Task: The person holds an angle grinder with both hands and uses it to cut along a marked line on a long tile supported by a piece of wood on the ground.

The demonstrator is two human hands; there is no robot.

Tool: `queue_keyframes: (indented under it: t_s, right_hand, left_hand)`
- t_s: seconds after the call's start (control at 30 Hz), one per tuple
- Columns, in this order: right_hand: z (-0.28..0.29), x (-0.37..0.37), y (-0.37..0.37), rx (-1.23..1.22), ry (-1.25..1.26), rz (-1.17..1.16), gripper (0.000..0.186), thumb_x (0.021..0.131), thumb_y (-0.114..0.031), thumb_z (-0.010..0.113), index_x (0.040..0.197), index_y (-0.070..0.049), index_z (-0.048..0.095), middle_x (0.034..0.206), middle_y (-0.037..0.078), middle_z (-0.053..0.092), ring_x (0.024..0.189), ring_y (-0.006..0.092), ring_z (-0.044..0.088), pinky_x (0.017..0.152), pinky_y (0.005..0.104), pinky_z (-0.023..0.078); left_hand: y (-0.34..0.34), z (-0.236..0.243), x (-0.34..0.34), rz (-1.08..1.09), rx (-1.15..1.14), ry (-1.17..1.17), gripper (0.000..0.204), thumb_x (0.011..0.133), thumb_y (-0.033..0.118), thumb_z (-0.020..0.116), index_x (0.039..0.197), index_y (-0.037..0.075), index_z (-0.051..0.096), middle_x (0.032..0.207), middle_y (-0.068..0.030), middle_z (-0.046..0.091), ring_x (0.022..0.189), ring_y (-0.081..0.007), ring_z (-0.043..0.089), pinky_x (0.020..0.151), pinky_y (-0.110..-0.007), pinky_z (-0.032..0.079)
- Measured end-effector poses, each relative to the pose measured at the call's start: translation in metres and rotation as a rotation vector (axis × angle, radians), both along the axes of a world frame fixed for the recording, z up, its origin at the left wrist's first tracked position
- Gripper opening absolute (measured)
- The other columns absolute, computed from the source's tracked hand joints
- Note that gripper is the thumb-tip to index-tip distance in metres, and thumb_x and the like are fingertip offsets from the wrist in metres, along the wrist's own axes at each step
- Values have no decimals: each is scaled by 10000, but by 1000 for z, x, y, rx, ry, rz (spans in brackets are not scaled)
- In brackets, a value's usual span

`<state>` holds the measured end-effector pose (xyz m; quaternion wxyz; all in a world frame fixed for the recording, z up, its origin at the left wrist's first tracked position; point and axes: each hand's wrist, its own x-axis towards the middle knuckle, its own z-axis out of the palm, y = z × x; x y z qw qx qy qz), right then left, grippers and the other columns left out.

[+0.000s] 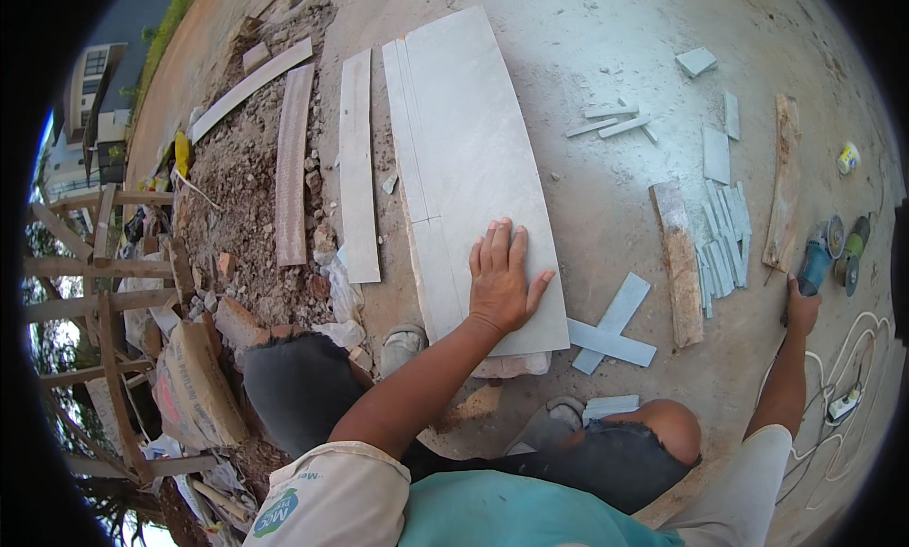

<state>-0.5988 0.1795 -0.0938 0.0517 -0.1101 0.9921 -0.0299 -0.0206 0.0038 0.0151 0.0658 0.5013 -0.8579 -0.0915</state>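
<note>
My left hand [502, 277] lies flat on a large pale grey tile [473, 168], fingers spread, near its close right corner. Pencil lines run along the tile's left side, with a short cross mark. A block [511, 364] shows under its near edge. Out to the right, my right hand [803, 307] is closed round the rear of a blue angle grinder [815, 264] with a round disc at its far end. The fingers are partly hidden. Beside it on the ground lies a green angle grinder [855, 249].
Two crossed tile strips [614, 322], a stack of narrow strips [724, 249] and two wooden planks [677, 263] lie to the right. A white cable [857, 334] loops by a power socket [843, 405]. Left are long tile strips [358, 168], rubble [237, 178] and a wooden frame [109, 310].
</note>
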Motion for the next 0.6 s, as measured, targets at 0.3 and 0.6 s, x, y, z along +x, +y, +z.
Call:
queue_keyframes:
  t_s: [0.3,0.6]
  right_hand:
    - [57,92,12,-641,-511,-215,620,690,-434,856,989,73,661,849,75,628,701,174,592,665,322,480]
    - [208,225,10,-752,-641,163,439,792,-379,782,989,-15,635,791,7,577,661,87,523,608,255,423]
  left_hand:
    - [1,3,1,32,5,65,700,941,466,535,1410,-29,377,1472,-257,305,1399,-401,253,1150,-526,161]
    - [-1,-4,4,43,22,156,712,974,507,446,1426,-37,367,1499,-234,286,1429,-359,211,1175,-496,117]
